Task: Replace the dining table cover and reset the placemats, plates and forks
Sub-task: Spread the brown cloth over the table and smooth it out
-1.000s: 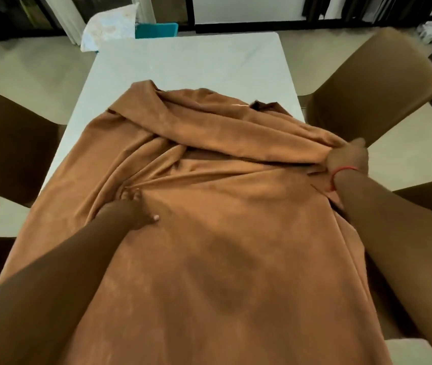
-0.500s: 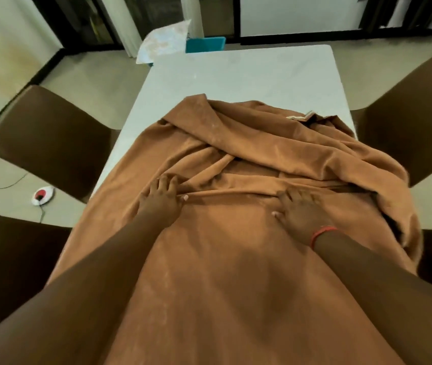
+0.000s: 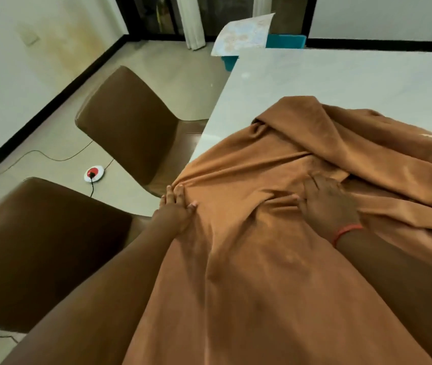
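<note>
Two hands flatten a brown cover [image 3: 275,259] over the near half of a white table [image 3: 341,83], whose far half lies bare. The left hand [image 3: 175,209] lies on the cloth at the table's left edge, fingers straight and together, gripping nothing; the right hand [image 3: 328,204] rests palm down near the middle, fingers spread, likewise holding nothing. A thick bunched fold [image 3: 341,133] sits just beyond the right hand. The step appears to be spreading: doing it well likely means pinching that fold's edge and drawing it toward the far end, then smoothing outward from the centre so the overhang is even on both sides. Two chairs [image 3: 130,127] stand close on the left and could snag the hanging cloth. No placemats, plates or forks are in view.
</note>
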